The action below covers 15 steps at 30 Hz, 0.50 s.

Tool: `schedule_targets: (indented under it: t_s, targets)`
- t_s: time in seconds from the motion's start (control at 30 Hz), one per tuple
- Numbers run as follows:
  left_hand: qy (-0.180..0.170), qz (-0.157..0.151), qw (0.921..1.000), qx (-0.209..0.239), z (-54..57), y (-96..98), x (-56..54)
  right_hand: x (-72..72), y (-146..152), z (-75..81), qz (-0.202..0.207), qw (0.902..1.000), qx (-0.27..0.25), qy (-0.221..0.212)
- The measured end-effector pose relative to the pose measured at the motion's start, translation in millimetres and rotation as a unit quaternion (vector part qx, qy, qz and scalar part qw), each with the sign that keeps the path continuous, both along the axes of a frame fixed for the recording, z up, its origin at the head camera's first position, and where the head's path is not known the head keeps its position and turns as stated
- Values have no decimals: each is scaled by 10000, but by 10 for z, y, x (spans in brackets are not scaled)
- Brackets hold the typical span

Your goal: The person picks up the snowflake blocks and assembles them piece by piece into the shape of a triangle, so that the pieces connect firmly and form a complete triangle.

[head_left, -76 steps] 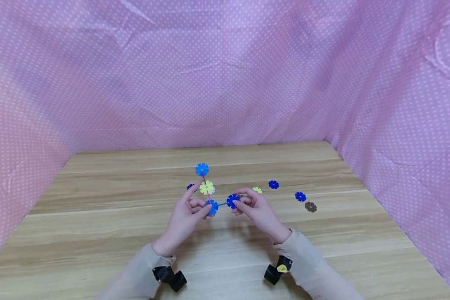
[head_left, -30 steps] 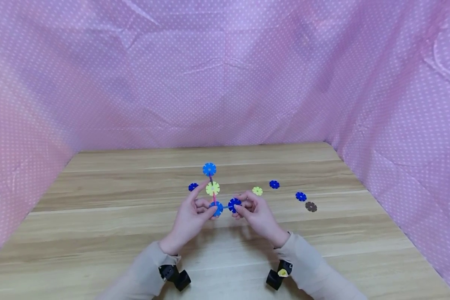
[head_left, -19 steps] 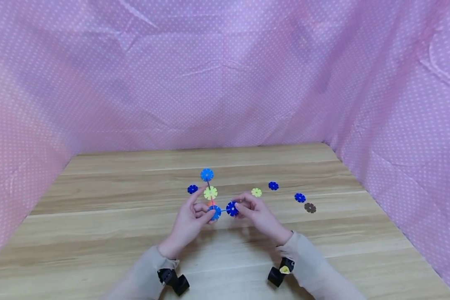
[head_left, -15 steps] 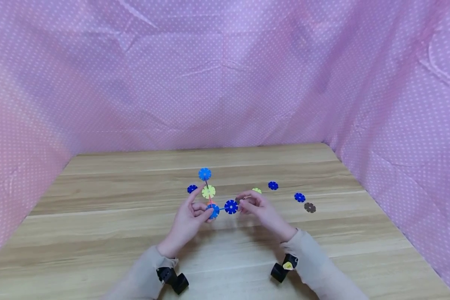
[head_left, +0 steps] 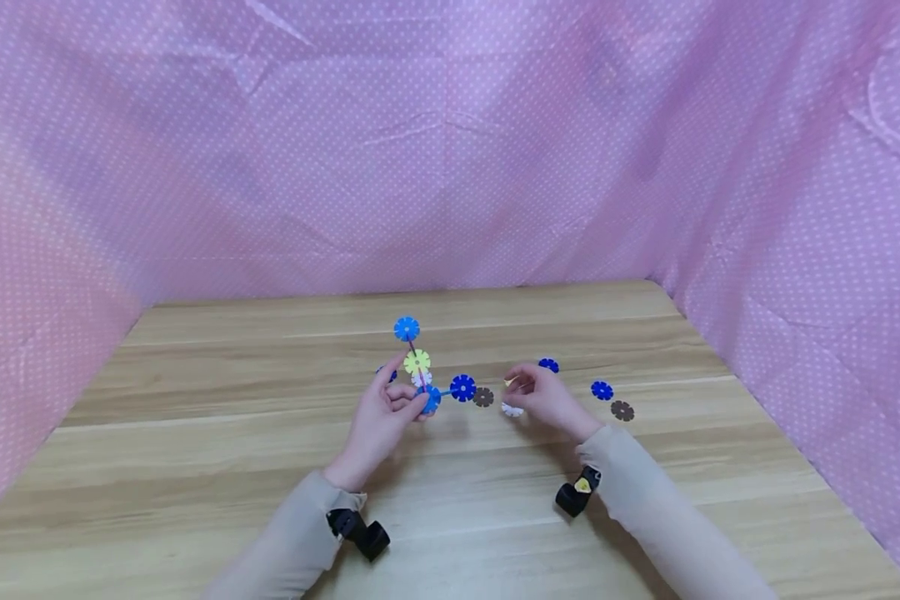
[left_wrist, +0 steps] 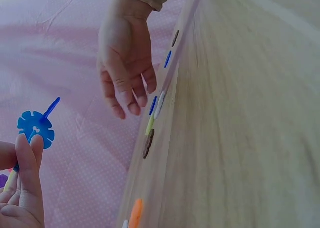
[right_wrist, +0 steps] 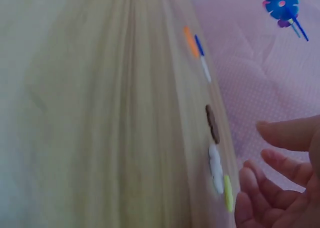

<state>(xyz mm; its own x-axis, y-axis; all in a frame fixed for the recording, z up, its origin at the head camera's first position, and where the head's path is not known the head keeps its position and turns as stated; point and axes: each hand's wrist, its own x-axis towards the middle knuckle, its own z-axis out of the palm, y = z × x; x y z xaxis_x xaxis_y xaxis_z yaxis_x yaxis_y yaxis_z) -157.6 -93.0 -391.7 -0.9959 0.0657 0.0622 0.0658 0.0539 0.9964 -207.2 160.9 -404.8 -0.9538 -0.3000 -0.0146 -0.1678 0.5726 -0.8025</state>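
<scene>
My left hand [head_left: 378, 421] pinches a light blue notched snowflake disc [head_left: 431, 402] between thumb and fingers. It belongs to a chain of interlocking discs raised above the table. A yellow disc [head_left: 417, 361] and another light blue disc [head_left: 407, 329] stand along the upper arm, joined by pink and dark purple discs seen edge-on. A dark blue disc [head_left: 462, 387] juts out on the right. Over the table to the right, my right hand [head_left: 549, 402] has loosely bent fingers with nothing between them. A white disc [head_left: 511, 410] and a partly hidden yellow disc [right_wrist: 228, 193] lie by it.
Loose discs lie on the wooden table [head_left: 270, 467]: brown [head_left: 483, 397] in the middle, blue [head_left: 602, 390] and brown [head_left: 622, 411] at right, another blue [head_left: 548, 365] behind my right hand. An orange disc [left_wrist: 136, 214] shows in the wrist views. Pink dotted cloth [head_left: 442, 167] surrounds the table.
My right hand has let go of the dark blue disc and moved right, uncovering the brown and white discs. My left hand still holds the chain, now slightly higher in the head view.
</scene>
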Motion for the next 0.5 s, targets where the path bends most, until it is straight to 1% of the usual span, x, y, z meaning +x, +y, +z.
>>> schedule_targets:
  t_s: [0.13,0.27,0.37,0.5]
  targets:
    - [45,100,9999,-16,-11,-12,-45,-60,-9,-15,140,9987,482,-30]
    - [10,187,9997,-153,-29,-47,-83,-67,-37,1,264,9947,992,14]
    - [-26,208,9997,-100,-27,-66,-95,-68,-51,13,374,9921,1195,7]
    - [37,164,9998,-71,-3,-79,-100,-88,-50,9,435,9903,1321,-23]
